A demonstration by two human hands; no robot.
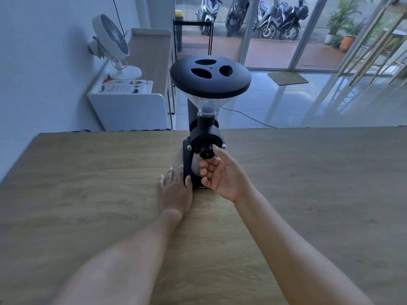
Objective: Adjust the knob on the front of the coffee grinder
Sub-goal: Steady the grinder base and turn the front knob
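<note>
Our right hand pinches the coffee grinder's knob; our left hand lies flat and open at its seven o'clock. The base lettering is unreadable, and the hopper looks empty.

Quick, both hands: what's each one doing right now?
Left hand: open, flat on the table beside the grinder base, holding nothing.
Right hand: fingers closed on the front knob.
</note>
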